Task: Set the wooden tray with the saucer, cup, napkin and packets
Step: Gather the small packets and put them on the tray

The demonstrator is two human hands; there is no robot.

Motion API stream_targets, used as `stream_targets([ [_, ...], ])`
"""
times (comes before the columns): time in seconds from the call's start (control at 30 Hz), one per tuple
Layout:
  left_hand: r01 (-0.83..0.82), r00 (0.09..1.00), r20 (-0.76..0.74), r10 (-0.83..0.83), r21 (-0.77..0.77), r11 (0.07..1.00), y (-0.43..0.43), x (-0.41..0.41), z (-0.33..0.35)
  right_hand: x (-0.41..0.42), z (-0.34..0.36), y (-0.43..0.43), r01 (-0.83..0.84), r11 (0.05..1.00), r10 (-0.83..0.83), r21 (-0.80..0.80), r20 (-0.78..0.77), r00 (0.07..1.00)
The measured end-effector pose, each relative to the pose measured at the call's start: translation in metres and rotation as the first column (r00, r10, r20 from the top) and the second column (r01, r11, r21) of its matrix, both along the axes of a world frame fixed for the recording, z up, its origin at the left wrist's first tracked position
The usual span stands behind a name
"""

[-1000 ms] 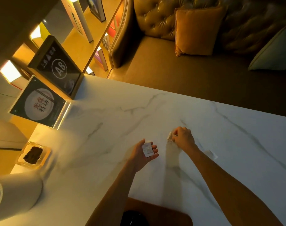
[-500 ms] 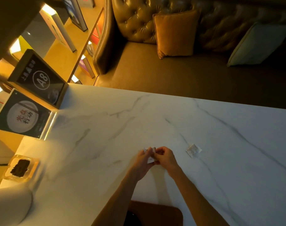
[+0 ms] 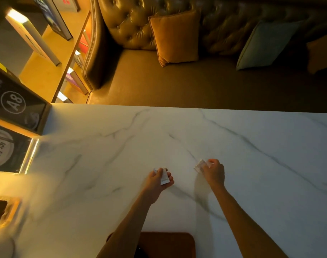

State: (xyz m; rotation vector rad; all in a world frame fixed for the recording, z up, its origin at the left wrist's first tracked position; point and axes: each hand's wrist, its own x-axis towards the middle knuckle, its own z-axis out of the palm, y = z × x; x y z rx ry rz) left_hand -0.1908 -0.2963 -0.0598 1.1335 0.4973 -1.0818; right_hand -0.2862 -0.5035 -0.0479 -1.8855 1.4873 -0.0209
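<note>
My left hand [image 3: 157, 180] is palm up over the white marble table [image 3: 103, 164] and holds small white packets [image 3: 163, 177] against its fingers. To its right, my right hand [image 3: 214, 172] pinches another small white packet [image 3: 201, 164] by one edge, just above the table top. A wooden tray [image 3: 168, 243] with a rounded corner shows at the near table edge, between my forearms. Something dark lies at the tray's near left, cut off by the frame. No saucer, cup or napkin is in view.
Black sign stands, one marked A8 [image 3: 15, 103], line the table's left side. A glass dish [image 3: 2, 211] with dark contents sits at the left near corner. A leather sofa [image 3: 177, 81] with cushions lies beyond the far edge.
My hands met and the right passed its packet into the left. The right hand then moved right and took hold of the packet that lay on the table.
</note>
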Motion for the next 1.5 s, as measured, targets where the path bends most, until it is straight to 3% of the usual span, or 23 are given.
stream_targets([
  [0.23, 0.02, 0.999, -0.041, -0.018, 0.055, 0.998, 0.013, 0.002, -0.008, -0.006, -0.006, 0.006, -0.169, 0.98, 0.158, -0.107, -0.1, 0.982],
  [0.4, -0.024, 0.997, -0.068, 0.028, 0.059, 0.998, 0.018, 0.005, -0.01, -0.003, 0.002, 0.014, -0.482, 0.832, 0.438, -0.273, -0.21, 0.874],
  [0.67, -0.039, 0.996, -0.08, 0.04, 0.015, 0.999, 0.017, 0.006, -0.009, -0.007, -0.001, 0.01, -0.569, 0.78, 0.452, -0.262, -0.394, 0.8],
  [0.73, -0.034, 0.997, -0.07, 0.034, 0.006, 0.999, 0.017, 0.003, -0.009, -0.007, -0.003, 0.01, -0.515, 0.842, 0.449, -0.163, -0.319, 0.834],
  [0.83, -0.015, 1.0, -0.009, 0.015, -0.006, 1.0, 0.016, 0.0, -0.006, -0.003, 0.0, 0.025, -0.294, 0.949, 0.298, 0.112, -0.019, 0.954],
  [1.0, 0.092, 0.986, 0.146, -0.085, -0.038, 0.995, 0.015, -0.011, 0.006, 0.01, 0.007, 0.081, -0.143, 0.91, 0.055, 0.388, 0.231, 0.971],
  [1.07, 0.124, 0.974, 0.198, -0.107, -0.072, 0.99, 0.015, -0.018, 0.012, 0.014, 0.009, 0.099, -0.141, 0.898, 0.013, 0.416, 0.294, 0.956],
  [1.23, 0.02, 0.978, 0.208, -0.002, -0.086, 0.996, 0.014, -0.026, 0.019, 0.014, 0.011, 0.133, -0.132, 0.948, 0.015, 0.291, 0.371, 0.928],
  [1.3, -0.018, 0.981, 0.188, 0.04, -0.12, 0.993, 0.014, -0.025, 0.022, 0.013, 0.012, 0.133, -0.116, 0.917, -0.051, 0.381, 0.403, 0.914],
  [1.4, -0.064, 0.99, 0.109, 0.086, -0.195, 0.979, 0.012, -0.028, 0.025, 0.009, 0.016, 0.13, -0.144, 0.767, -0.203, 0.625, 0.45, 0.87],
  [1.43, -0.071, 0.991, 0.097, 0.094, -0.213, 0.975, 0.011, -0.029, 0.026, 0.008, 0.017, 0.129, -0.171, 0.76, -0.191, 0.626, 0.468, 0.863],
  [1.5, -0.008, 0.98, 0.194, 0.046, -0.189, 0.982, 0.009, -0.03, 0.027, 0.008, 0.019, 0.121, -0.233, 0.86, -0.033, 0.453, 0.506, 0.862],
])
